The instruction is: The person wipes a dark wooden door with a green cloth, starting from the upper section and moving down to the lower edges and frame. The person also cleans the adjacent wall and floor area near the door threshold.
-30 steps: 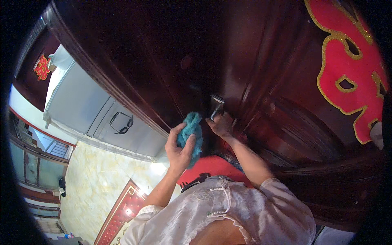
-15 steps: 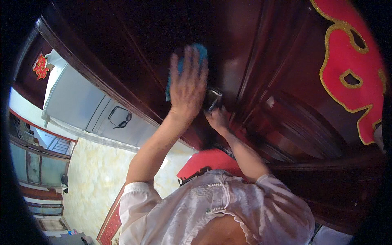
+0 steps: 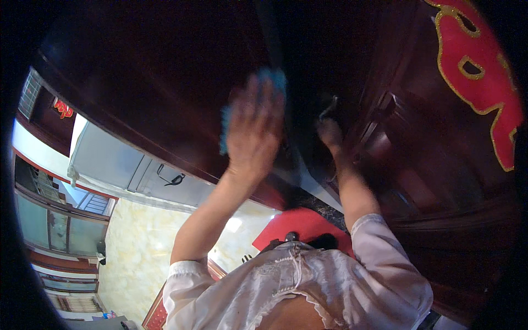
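My left hand point(image 3: 253, 126) presses a fuzzy blue cloth point(image 3: 225, 131) flat against a dark red-brown door panel point(image 3: 176, 93). Its fingers are stretched out and a little blurred, and the cloth shows past the fingertips and along the hand's left side. To the right, my right hand point(image 3: 330, 133) is closed around a metal door handle point(image 3: 330, 105) on the other dark panel point(image 3: 399, 159). Deep shade hides part of those fingers. Between the two panels runs a narrow gap, where a pale strip point(image 3: 316, 184) shows low down.
A red decoration with gold edging point(image 3: 478, 77) hangs on the right panel. Left of me stand a covered grey-white appliance point(image 3: 137, 168) and a pale marbled floor point(image 3: 132, 231). A red mat point(image 3: 302, 225) lies below, by my body.
A gap has opened between the two panels. My right hand has moved right and slightly up with the handle. My left hand stays on the cloth, slightly lower.
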`<state>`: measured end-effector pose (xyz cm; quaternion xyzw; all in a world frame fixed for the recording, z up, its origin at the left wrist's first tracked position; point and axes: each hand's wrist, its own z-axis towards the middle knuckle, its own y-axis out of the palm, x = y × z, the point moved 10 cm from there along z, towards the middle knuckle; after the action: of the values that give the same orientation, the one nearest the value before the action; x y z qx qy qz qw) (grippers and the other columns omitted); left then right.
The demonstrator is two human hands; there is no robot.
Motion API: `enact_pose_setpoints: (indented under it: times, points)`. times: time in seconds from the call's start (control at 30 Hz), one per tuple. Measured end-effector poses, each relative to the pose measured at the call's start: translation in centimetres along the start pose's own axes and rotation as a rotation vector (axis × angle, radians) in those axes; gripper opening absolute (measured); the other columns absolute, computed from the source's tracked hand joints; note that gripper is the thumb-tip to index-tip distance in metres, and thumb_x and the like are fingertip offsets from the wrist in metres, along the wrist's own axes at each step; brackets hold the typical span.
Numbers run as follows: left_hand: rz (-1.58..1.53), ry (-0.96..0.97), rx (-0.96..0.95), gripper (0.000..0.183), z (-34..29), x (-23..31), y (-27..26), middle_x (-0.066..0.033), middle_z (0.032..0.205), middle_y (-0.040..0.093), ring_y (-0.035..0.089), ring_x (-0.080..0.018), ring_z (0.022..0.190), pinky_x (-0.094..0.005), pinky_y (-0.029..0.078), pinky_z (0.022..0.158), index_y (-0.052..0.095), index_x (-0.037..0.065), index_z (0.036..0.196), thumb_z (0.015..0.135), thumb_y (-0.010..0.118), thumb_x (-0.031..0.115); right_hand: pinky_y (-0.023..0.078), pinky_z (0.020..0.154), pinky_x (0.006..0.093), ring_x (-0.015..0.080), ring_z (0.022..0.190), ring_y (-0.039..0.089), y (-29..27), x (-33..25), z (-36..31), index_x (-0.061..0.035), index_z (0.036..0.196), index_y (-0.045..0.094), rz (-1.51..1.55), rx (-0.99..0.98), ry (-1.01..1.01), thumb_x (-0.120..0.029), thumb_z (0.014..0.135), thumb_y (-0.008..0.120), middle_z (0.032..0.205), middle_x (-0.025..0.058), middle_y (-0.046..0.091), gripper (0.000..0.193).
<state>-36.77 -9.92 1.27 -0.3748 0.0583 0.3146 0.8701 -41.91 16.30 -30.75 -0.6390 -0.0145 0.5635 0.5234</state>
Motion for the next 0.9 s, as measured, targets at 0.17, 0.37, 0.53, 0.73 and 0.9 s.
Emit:
enact_pose_setpoints:
  times: [0.17,0.37,0.53,0.73,0.9]
  points:
    - [0.285,-0.064,0.082,0.04,5.8,-1.2,-1.9,-0.0139,0.142,0.047,0.036,-0.0346,0.136,-0.0517,0.022,0.113,0.058,0.011,0.126,0.086,0.053,0.017,0.049,0.07,0.0505,0.0444,0.083,0.061,0.0,3.9,5.2,-0.0006,0.084,0.067,-0.052,0.002,-0.077,-0.033,0.092,0.052,0.088,0.0243,0.064,0.037]
    - [0.484,0.273,-0.51,0.049,-6.0,5.2,15.5,-0.0198,0.142,0.045,0.036,-0.0341,0.136,-0.051,0.015,0.118,0.056,-0.004,0.125,0.083,0.05,0.02,0.049,0.07,0.0499,0.0433,0.084,0.062,-1.0,3.6,9.4,-0.0003,0.087,0.066,0.019,0.072,-0.401,-0.029,0.094,0.048,0.09,0.0238,0.065,0.035]
    - [0.329,0.293,-0.732,0.049,-7.7,6.9,20.0,-0.0195,0.141,0.046,0.038,-0.0344,0.135,-0.0522,0.018,0.117,0.055,-0.001,0.128,0.084,0.052,0.021,0.048,0.075,0.0474,0.0367,0.087,0.064,-0.8,9.3,14.9,-0.0019,0.098,0.065,0.105,-0.039,-0.144,-0.031,0.094,0.05,0.093,0.0232,0.064,0.033]
    - [0.377,0.029,-0.328,0.043,4.0,1.0,8.2,-0.0163,0.141,0.048,0.038,-0.0339,0.135,-0.0569,0.022,0.113,0.056,0.007,0.128,0.087,0.049,0.018,0.049,0.077,0.0472,0.0354,0.088,0.063,-4.3,12.5,18.2,-0.0035,0.103,0.064,0.053,-0.02,-0.106,-0.031,0.092,0.053,0.097,0.0213,0.065,0.031]
    - [0.784,-0.068,0.03,0.048,14.7,-3.3,-5.0,-0.0084,0.143,0.048,0.036,-0.0289,0.138,-0.0553,0.02,0.114,0.054,0.016,0.134,0.086,0.06,0.022,0.049,0.078,0.047,0.0343,0.088,0.063,-8.8,17.1,19.7,-0.0048,0.107,0.064,0.008,0.065,-0.006,-0.03,0.091,0.055,0.1,0.0198,0.065,0.031]
